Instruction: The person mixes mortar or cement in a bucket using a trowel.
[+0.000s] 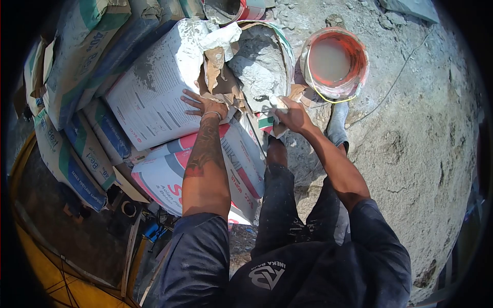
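Observation:
My left hand (209,105) lies with its fingers spread on a white printed mortar bag (154,84), close to a torn paper edge. Its palm is partly hidden by crumpled paper. My right hand (294,116) is closed on the torn rim of an opened cement bag (266,122). Grey powder (259,59) fills that bag's mouth, between and beyond my hands. Ragged brown paper (215,69) sticks up beside the powder.
A reddish bucket (359,64) of cloudy liquid stands right of the opened bag. Another bucket (251,10) sits at the top. Stacked cement bags (82,56) crowd the left. A thin cable (405,64) crosses the rough ground (411,154). My feet are just below the bucket and bag.

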Demonstrator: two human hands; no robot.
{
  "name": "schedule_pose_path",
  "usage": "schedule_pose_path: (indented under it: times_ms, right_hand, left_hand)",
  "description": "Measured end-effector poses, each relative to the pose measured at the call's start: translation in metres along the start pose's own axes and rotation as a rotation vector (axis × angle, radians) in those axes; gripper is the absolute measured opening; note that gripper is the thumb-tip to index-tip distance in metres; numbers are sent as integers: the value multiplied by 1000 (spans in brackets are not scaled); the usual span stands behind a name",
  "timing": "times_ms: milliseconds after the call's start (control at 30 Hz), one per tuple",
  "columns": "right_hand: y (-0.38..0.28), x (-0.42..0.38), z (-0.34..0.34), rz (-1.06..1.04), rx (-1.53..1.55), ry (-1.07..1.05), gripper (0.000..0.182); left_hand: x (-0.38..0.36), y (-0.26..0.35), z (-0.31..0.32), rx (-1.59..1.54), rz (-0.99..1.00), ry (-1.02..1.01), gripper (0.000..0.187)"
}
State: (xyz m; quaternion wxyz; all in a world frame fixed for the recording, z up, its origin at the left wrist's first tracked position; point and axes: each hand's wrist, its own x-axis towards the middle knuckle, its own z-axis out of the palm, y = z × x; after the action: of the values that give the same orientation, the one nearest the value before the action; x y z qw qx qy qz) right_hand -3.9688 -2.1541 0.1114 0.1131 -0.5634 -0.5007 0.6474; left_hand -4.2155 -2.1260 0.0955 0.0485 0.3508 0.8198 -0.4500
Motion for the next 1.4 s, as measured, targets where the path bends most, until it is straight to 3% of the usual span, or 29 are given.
schedule_pose_path:
  times_ms: [67, 167, 233, 333, 367, 467, 567, 633, 800, 867, 1033, 1200, 1233, 1400]
  right_hand:
    - [1, -6, -8, -12, 12, -5, 40]
    - [4, -15, -29, -86, -19, 1, 40]
    - [13, -27, -47, -104, -32, -6, 41]
    - [36, -46, -74, -135, -83, 72, 42]
    - [43, -55, -89, -35, -10, 13, 43]
    - [53, -76, -129, -98, -122, 135, 45]
    - [82, -77, -155, 17, -175, 201, 44]
    - [79, -72, -172, 247, -262, 256, 42]
    - [100, -58, -190, 225, -287, 228, 40]
    - [106, -54, -189, 370, -156, 192, 39]
    - [109, -42, -190, 413, -176, 158, 40]
    - [100, -23, -214, 316, -386, 35, 40]
    - [115, -17, -219, 213, -476, 44, 41]
    - [117, 1, -231, 181, -596, -51, 40]
  left_hand:
    - [-5, -9, -10, -191, 137, -77, 94]
    - [-13, -17, -37, -164, 212, -234, 85]
    - [-11, -16, -31, -90, 201, -216, 77]
    - [-2, -13, -20, -21, 169, -230, 80]
    - [1, -14, -16, -20, 172, -229, 80]
    - [1, -15, -17, 0, 159, -195, 82]
    - [-6, -17, -30, -48, 184, -248, 80]
    - [0, -18, -24, -6, 185, -262, 80]
    - [-1, -17, -27, 33, 196, -291, 79]
    - [3, -17, -16, 21, 181, -266, 79]
    - [6, -17, -13, 52, 185, -306, 80]
    - [9, -14, -9, 67, 105, -239, 82]
    - [9, -14, -9, 69, 104, -239, 82]
    - [9, -16, -9, 20, 138, -256, 83]
